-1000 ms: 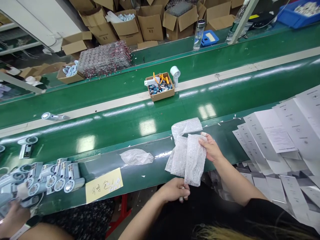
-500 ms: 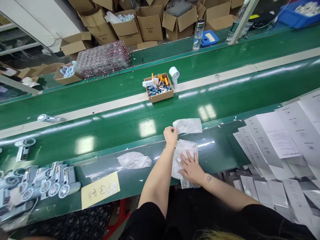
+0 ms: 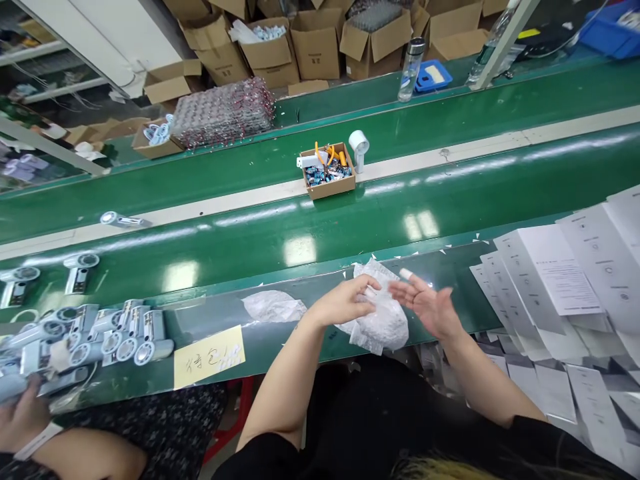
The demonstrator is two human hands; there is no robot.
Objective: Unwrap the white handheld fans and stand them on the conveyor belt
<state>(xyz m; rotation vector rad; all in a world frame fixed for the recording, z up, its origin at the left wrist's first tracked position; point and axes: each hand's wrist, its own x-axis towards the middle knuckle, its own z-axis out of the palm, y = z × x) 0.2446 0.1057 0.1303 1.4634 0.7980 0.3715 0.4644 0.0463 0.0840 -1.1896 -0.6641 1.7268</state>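
Crumpled translucent bubble bags (image 3: pixel 383 323) lie on the dark green work surface in front of me. My left hand (image 3: pixel 347 301) is over their left edge, thumb and fingers apart; whether it touches the plastic is hard to tell. To the right of the bags, my right hand (image 3: pixel 425 303) is raised with its palm turned up and fingers spread, holding nothing. One fingertip of it has a white covering. Another flattened bag (image 3: pixel 275 307) rests further left, above a yellow paper (image 3: pixel 209 357) with handwriting.
Handheld fans (image 3: pixel 145 340) are piled at the left, where another person's hand (image 3: pixel 23 417) reaches in. Folded printed sheets (image 3: pixel 563 273) stand in rows at the right. A small carton (image 3: pixel 333 189) of parts and a white fan (image 3: pixel 359 150) sit beyond the green belt.
The upper bag has joined the others near my hands. My left hand opened and moved down; my right hand lifted off the bags and turned palm up. Another person's hand appeared at left.
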